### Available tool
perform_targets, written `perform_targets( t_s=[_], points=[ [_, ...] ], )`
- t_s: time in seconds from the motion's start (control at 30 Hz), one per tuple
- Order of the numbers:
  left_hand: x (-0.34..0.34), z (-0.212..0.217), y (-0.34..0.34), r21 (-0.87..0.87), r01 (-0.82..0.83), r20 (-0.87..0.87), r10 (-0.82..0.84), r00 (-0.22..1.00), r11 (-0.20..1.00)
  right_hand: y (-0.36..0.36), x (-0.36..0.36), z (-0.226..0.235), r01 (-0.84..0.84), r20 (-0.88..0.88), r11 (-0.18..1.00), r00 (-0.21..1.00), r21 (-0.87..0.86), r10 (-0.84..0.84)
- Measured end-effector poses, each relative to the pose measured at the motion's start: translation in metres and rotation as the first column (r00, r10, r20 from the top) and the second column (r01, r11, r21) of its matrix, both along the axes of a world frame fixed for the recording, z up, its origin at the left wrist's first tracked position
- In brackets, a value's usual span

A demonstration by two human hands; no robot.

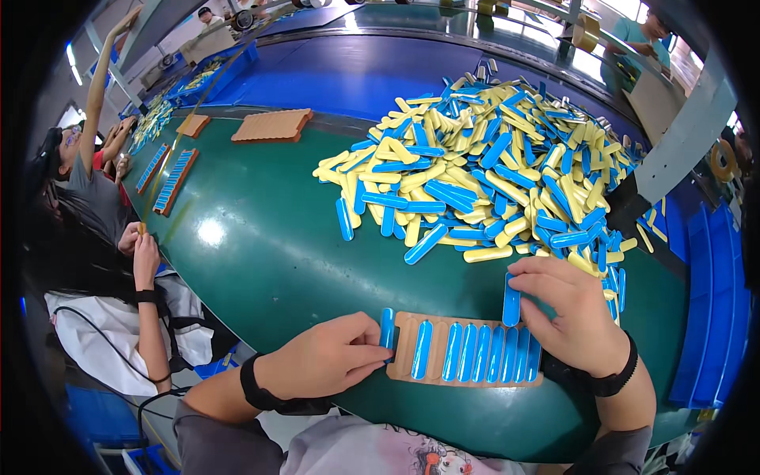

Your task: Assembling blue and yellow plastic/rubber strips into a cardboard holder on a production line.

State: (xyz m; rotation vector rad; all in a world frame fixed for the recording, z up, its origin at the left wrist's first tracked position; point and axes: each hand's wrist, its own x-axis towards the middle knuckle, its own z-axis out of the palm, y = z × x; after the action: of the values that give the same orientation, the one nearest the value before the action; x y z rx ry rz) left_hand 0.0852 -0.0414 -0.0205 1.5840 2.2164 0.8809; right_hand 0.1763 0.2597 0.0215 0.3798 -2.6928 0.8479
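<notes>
A blue strip [386,326] stands pinched between the thumb and fingers of a worker's left hand [336,355], just beside the left end of a brown tray [404,336] near the green table's [317,261] near edge. The right hand [564,305] grips a second strip [512,302] by its upper part at the tray's far edge, toward the right corner; whether it touches the tray cannot be told. Blue strips line the grooves, with bare wood showing either side of the leftmost one. Green surface stretches from the left hand to another brown tray [271,127] at the table's far edge. A blue-and-yellow pile [475,170] crowds the right half, its front reaching the right hand.
</notes>
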Motion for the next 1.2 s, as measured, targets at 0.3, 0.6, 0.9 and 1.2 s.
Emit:
perform_targets(
  t_s=[0.3, 0.6, 0.9, 1.2],
  points=[
    [-0.006, 0.008, 0.003, -0.048, 0.063, -0.362, -0.076, 0.929, 0.997, -0.039, 0.017, 0.001, -0.381, 0.025, 0.908, 0.924, 0.174, 0.382],
    [-0.03, 0.012, -0.011, -0.065, 0.135, -0.324, -0.149, 0.934, 0.989, -0.058, 0.02, -0.01, -0.315, 0.053, 0.845, 0.944, 0.433, 0.324],
    [0.005, 0.027, 0.017, 0.156, -0.047, -0.39, 0.105, 0.915, 0.987, -0.063, 0.017, -0.014, -0.21, 0.063, 0.888, 0.977, 0.41, 0.202],
    [0.02, 0.027, 0.02, 0.085, 0.173, -0.54, -0.1, 0.835, 0.981, -0.016, 0.031, 0.008, -0.068, 0.088, 0.985, 0.995, 0.162, 0.054]
  ],
)
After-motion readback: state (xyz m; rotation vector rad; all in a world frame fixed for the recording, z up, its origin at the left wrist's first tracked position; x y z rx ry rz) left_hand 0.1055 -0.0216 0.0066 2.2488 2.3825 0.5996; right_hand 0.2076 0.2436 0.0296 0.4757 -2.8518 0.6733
